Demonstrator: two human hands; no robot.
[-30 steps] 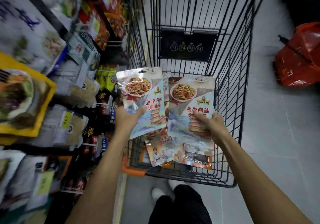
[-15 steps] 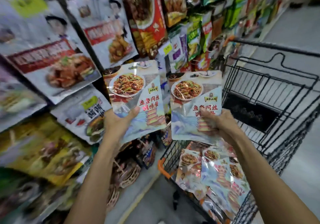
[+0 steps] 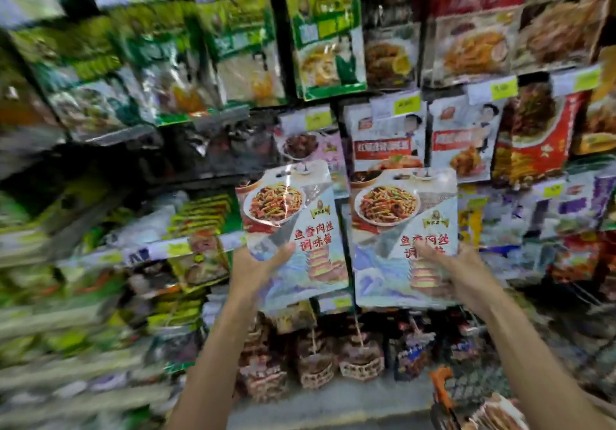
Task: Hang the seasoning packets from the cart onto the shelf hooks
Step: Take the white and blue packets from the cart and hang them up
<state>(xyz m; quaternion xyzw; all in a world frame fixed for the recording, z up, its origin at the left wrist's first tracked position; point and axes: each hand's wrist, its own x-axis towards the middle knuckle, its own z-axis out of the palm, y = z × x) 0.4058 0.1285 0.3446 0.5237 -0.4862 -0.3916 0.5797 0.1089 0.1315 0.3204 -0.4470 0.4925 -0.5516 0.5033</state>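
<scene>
Head view: you've got two seasoning packets up in front of the shelf, one per hand. The left packet is pinched at its lower corner by your left grip, thumb across the front. The right packet is clamped the same way, low down, by your right grip. Both stand upright, side by side and just apart, faces toward you. They look like flat foil pouches: light, floppy and glossy, likely slick under a thumb. I'd judge that low hold lets the top edge wobble, so taking hold nearer the hang hole at the top would steady each one for its hook. The hooks themselves are lost in blur among the hanging stock. Count: two in hand, plus a heap of more in the cart at bottom right, too smeared to number.
</scene>
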